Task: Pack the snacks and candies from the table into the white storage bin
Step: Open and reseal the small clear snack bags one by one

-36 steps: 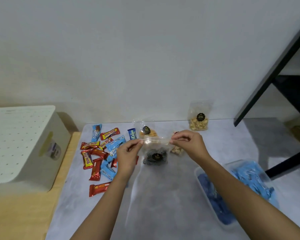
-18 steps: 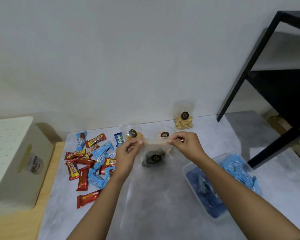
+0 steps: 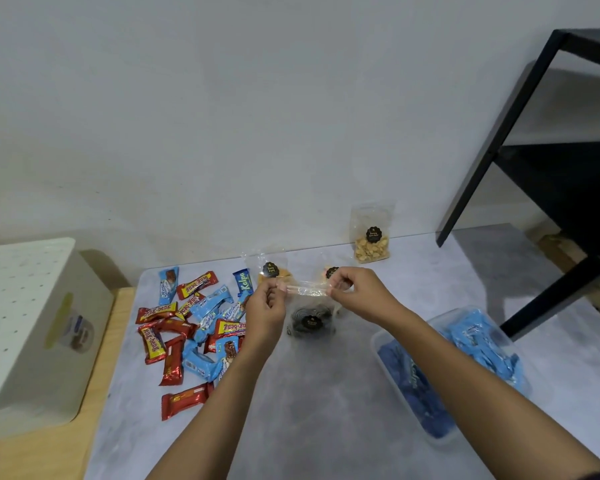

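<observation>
Both hands hold a clear pouch of dark snacks (image 3: 310,322) by its top edge, above the grey table mat. My left hand (image 3: 265,308) pinches the left corner of the pouch and my right hand (image 3: 359,294) pinches the right corner. A pile of red and blue candy bars (image 3: 194,320) lies left of my hands. The white storage bin (image 3: 28,327), with a perforated top, stands at the far left. Behind my hands are a pouch of orange snacks (image 3: 272,270) and another pouch (image 3: 331,271), partly hidden. A pouch of pale nuts (image 3: 371,242) stands against the wall.
A clear plastic tub (image 3: 433,434) with blue packets sits at the right, under my right forearm, with its lid and more blue packets (image 3: 482,344) beside it. A black shelf frame (image 3: 520,133) stands at the far right. The wooden table edge (image 3: 118,306) runs beside the bin.
The camera has swung to the right, so the bin sits further left in view. Both hands stay pinched on the pouch's top edge, in about the same place over the mat.
</observation>
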`<state>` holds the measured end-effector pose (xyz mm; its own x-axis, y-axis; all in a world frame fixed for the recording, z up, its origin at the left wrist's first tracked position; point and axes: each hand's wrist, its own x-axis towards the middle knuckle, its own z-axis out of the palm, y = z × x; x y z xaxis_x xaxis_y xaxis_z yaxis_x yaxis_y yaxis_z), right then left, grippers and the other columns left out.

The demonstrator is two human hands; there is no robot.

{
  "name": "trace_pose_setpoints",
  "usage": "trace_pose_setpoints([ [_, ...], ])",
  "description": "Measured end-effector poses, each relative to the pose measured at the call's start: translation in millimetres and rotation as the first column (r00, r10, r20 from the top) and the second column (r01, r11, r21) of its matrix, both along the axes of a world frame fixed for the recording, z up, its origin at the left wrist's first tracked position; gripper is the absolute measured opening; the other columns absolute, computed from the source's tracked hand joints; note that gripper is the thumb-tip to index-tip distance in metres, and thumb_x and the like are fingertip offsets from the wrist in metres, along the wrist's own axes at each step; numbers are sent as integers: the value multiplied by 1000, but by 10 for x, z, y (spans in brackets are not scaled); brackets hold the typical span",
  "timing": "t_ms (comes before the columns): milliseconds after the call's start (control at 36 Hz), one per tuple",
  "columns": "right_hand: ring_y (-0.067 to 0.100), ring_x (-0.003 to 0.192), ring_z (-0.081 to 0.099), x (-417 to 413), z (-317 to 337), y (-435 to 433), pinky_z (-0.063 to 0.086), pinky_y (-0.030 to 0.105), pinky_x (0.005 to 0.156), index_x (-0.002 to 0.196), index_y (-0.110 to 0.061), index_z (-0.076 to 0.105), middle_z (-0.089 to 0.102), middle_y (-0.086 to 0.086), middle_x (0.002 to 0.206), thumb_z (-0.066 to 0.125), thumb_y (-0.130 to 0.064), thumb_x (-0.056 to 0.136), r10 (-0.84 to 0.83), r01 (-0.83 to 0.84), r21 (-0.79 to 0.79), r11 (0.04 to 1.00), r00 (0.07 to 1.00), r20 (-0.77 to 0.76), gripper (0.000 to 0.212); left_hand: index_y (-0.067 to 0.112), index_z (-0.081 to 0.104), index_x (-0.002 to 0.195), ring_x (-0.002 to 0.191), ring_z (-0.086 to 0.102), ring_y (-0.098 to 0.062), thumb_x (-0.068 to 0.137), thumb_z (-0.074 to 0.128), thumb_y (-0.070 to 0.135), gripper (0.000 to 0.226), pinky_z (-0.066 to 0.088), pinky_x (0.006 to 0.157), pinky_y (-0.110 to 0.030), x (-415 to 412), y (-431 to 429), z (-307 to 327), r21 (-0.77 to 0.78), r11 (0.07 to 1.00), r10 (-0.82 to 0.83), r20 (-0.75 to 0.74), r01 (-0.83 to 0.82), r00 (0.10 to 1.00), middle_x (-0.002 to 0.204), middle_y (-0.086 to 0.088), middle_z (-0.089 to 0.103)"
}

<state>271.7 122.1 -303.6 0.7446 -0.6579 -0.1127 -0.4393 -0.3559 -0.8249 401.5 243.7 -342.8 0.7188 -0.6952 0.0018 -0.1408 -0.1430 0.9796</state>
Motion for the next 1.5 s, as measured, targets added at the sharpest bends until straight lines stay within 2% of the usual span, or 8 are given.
trace_pose_setpoints([
  [56, -3, 60, 50, 38, -4, 24, 40, 13, 55, 72, -20, 60, 53, -13, 66, 63, -16, 82, 20, -20, -4, 1000, 999, -32, 11, 25, 54, 81, 67, 43, -14, 95, 49, 18, 16, 35, 52, -12, -12, -4, -5, 1, 1000, 2, 4, -2, 1000, 76, -9, 51],
  [139, 6, 83, 62, 65, -32, 9, 50, 32, 74, 66, -29, 62, 65, -11, 78, 62, -24, 78, -14, 12, -44, 999, 999, -36, 13, 17, 58, 85, 70, 48, -16, 94, 51, 13, 12, 41, 60, -17, -10, -13, 17, -37, 999, -17, -44, 16, 999, 78, -11, 54],
  [361, 11, 81, 58, -1, 17, 16, 47, 34, 79, 69, -33, 57, 65, -11, 85, 61, -25, 82, -32, 19, -115, 993, 993, -113, 16, 2, 62, 83, 59, 54, 8, 91, 53, 2, 12, 42, 61, -6, 7, 9, 90, 9, 972, -233, -58, 234, 971, 71, -2, 58],
  [444, 7, 77, 55, 28, 59, 48, 32, 34, 87, 75, -33, 59, 61, -17, 77, 59, -29, 83, -2, -29, -175, 984, 984, -176, 9, 1, 61, 85, 60, 55, 8, 91, 53, 1, 9, 42, 60, -6, -5, 19, 63, -1, 980, -201, -22, 201, 979, 72, -1, 57],
  [667, 14, 81, 56, 118, 94, 128, 25, 35, 80, 80, -30, 62, 67, -8, 82, 55, -33, 84, -35, -46, -334, 941, 972, -232, 9, 3, 59, 80, 58, 49, 7, 87, 57, -3, 10, 37, 58, -7, -62, -22, 105, -16, 984, -177, 102, 179, 979, 67, 3, 52],
  [889, 10, 78, 54, 77, 116, 129, 27, 36, 85, 75, -33, 60, 66, -12, 83, 61, -35, 81, -21, -27, -255, 967, 983, -181, 7, 5, 63, 82, 68, 53, 8, 86, 60, 1, 6, 40, 64, -7, -18, -10, 111, 16, 982, -188, 167, 188, 968, 74, 1, 59],
  [1167, 9, 85, 56, 47, 184, 148, 26, 35, 89, 79, -35, 67, 69, -11, 103, 63, -38, 82, -34, -7, -239, 971, 986, -165, 6, -1, 67, 89, 62, 63, 4, 85, 63, 4, 7, 49, 63, -9, 77, 79, 119, 11, 985, -170, -20, 170, 985, 76, -4, 66],
  [1500, 12, 82, 58, 149, 122, 224, 26, 34, 81, 71, -31, 63, 66, -10, 76, 59, -30, 78, -91, 27, -327, 945, 979, -181, 9, 5, 60, 85, 60, 54, 8, 90, 54, 0, 10, 45, 65, -8, -40, 7, 147, 70, 977, -204, 45, 200, 978, 70, 2, 56],
])
